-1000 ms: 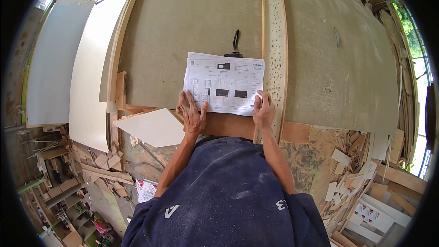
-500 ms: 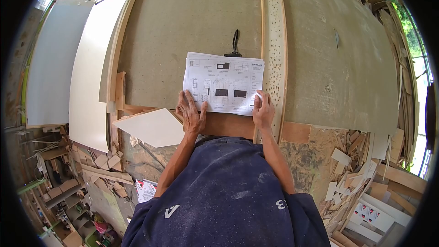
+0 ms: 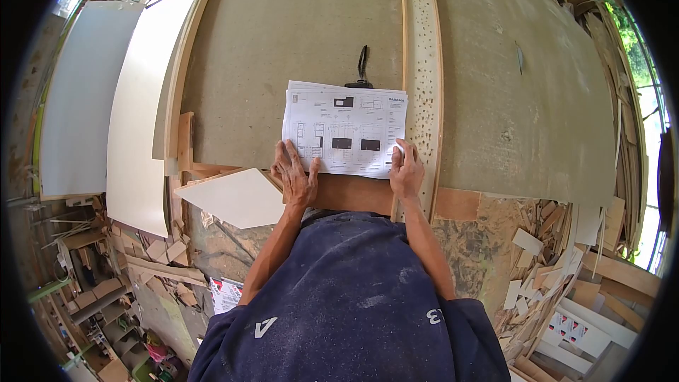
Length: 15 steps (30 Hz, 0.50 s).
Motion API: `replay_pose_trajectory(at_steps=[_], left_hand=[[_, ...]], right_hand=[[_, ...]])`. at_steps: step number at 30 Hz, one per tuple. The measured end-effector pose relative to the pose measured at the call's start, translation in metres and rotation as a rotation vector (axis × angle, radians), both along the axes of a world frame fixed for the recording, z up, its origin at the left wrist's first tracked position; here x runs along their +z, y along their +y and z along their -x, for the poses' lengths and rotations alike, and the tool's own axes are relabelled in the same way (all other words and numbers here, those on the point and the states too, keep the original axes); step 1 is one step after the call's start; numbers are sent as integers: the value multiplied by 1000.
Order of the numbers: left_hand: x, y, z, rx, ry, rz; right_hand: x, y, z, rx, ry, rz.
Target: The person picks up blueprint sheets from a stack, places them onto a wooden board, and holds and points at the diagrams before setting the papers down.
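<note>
A stack of printed drawing sheets point(image 3: 344, 124) lies on the greenish-brown board, its lower edge toward me. My left hand point(image 3: 296, 175) rests on the lower left corner, fingers spread and stretched out, thumb apart on the paper. At the lower right corner my right hand point(image 3: 407, 172) grips the edge of the sheets, its fingers bent; their undersides are hidden. Just beyond the top edge of the stack sits a black object with a strap loop point(image 3: 363, 67), partly covered by the paper.
A pale angular panel offcut point(image 3: 237, 198) lies left of my left hand. A speckled strip with wooden edges point(image 3: 423, 42) runs lengthwise beside a second large board point(image 3: 523, 85). Large white panels point(image 3: 145, 106) stand at the left. Wood scraps point(image 3: 534, 262) are heaped at the lower right.
The view has shifted very slightly. Both hands and the sheets stay in the same place relative to each other.
</note>
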<state>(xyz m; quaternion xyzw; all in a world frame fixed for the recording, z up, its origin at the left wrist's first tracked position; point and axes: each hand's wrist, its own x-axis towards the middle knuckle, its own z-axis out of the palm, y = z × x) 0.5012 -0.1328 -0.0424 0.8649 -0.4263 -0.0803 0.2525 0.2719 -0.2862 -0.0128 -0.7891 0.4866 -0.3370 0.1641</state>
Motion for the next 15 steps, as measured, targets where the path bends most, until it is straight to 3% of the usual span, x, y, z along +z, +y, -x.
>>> replay_pose_trajectory(at_steps=[15], left_hand=[[-2,0,0,-3,-3,2]], right_hand=[[-2,0,0,-11,-7,-3]])
